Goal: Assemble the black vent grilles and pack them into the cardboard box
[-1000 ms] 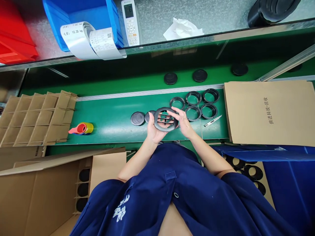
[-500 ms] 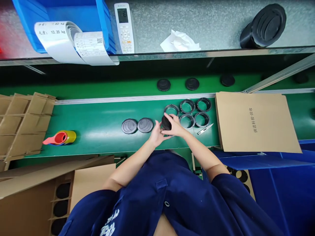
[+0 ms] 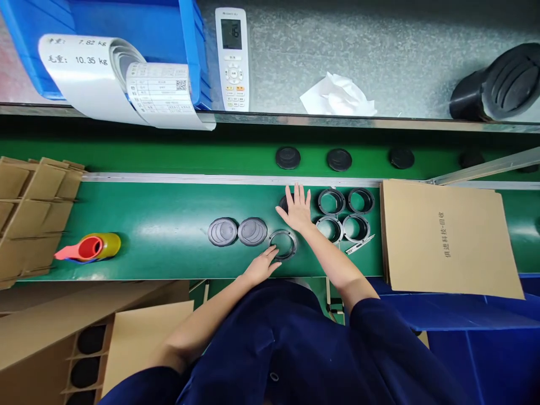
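We note bare green belt [image 3: 169,225] open between the tape dispenser [image 3: 90,247] and two grey discs [image 3: 237,232], while four rings [image 3: 343,215] and the cardboard sheet [image 3: 447,236] crowd the right, and cardboard dividers [image 3: 34,208] block the left.
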